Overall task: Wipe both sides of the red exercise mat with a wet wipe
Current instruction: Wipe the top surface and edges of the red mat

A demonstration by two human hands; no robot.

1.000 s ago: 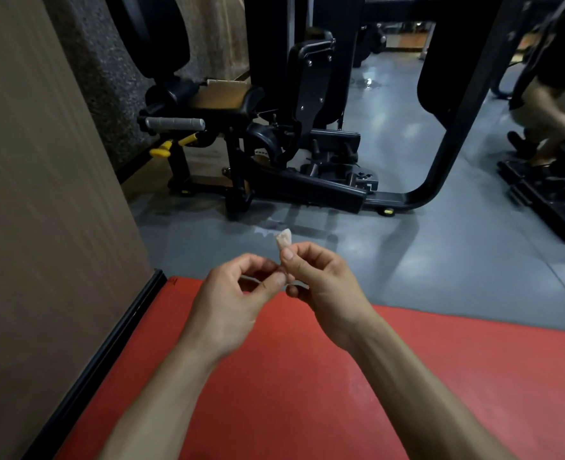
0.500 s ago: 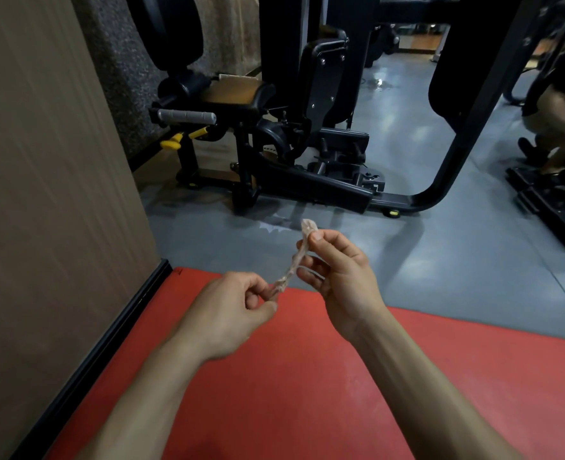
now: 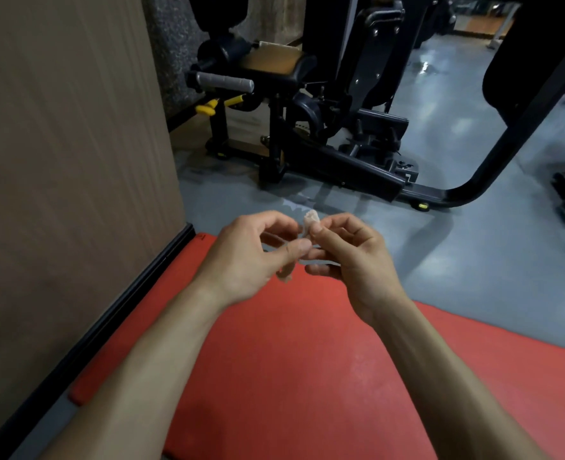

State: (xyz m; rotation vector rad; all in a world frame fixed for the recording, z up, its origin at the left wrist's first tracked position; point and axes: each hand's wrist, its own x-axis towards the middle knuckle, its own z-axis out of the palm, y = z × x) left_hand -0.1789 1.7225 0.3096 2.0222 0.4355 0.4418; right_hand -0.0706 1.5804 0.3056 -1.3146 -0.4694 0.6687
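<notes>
Hidden: most of the wet wipe (image 3: pixel 310 220) is covered by the two hands; only a crumpled tip above the right thumb and a blurred tail below the left thumb are seen.
Cut off: both forearms are cropped by the lower edge; the red exercise mat (image 3: pixel 274 360) runs out of view at 4 and 6 o'clock.
Hard to make out: the wipe's shape and how far it is unfolded cannot be told.
Left hand (image 3: pixel 251 257): fingers are curled, the wipe pinched between thumb and forefinger.
Right hand (image 3: pixel 350 260): fingers are curled, the wipe's upper end pinched at the thumb tip.
Wipe position: held in the air above the mat's far edge, at the centre of the view.
Surface: the mat is laid flat on a grey floor (image 3: pixel 473 260), its left edge just beside a black skirting strip (image 3: pixel 115 313).
Room: a brown panelled wall (image 3: pixel 58 161) is seen at 9 o'clock; a black exercise machine (image 3: pixel 324 127) with a grey handle is seen at 12 o'clock.
</notes>
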